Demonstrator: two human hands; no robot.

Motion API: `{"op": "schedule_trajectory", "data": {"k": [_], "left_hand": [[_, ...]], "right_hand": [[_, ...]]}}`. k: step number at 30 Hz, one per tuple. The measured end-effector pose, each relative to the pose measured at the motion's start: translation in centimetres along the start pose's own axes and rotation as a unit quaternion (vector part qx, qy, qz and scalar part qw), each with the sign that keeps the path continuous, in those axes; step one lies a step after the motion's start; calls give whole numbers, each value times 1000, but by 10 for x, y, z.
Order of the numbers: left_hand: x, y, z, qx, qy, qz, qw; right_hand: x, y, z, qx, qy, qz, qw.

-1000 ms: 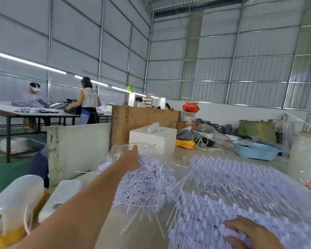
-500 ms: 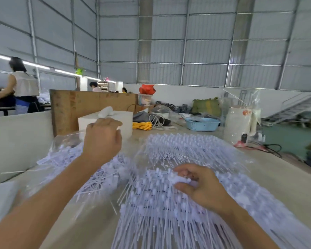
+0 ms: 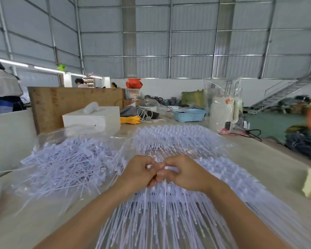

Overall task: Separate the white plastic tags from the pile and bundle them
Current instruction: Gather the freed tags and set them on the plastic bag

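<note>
Thin white plastic tags in two masses on the pale tabletop. Nearest: a broad sheet of aligned white plastic tags [image 3: 169, 218], long straight stems running toward the camera, small blocky heads lined up in rows at the far side, fanned out flat and partly under clear film. Beyond it, a second aligned batch [image 3: 178, 139], heads raised in tidy rows, also under clear wrap. To the left: a loose tangled pile of white plastic tags [image 3: 68, 164], stems crossing at all angles, lying on and partly inside a clear plastic bag, a few strays poking out toward the near edge.
</note>
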State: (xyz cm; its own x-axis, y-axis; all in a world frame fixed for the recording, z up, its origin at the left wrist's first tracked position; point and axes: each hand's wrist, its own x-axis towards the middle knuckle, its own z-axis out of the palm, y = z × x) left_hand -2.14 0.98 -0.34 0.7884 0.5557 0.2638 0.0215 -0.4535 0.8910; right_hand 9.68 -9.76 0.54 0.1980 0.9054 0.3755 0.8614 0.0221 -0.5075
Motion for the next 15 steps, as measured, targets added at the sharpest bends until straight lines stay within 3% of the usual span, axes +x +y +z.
{"op": "schedule_trajectory", "data": {"k": [4,15], "left_hand": [[1,-1,0,56,25,39,997],[-4,4,-7,-14,-128,59,990]], "right_hand": [[0,-5,-4,-22,-14,-17,1000],[-12,-8,-26,133,-122,23,983]]}}
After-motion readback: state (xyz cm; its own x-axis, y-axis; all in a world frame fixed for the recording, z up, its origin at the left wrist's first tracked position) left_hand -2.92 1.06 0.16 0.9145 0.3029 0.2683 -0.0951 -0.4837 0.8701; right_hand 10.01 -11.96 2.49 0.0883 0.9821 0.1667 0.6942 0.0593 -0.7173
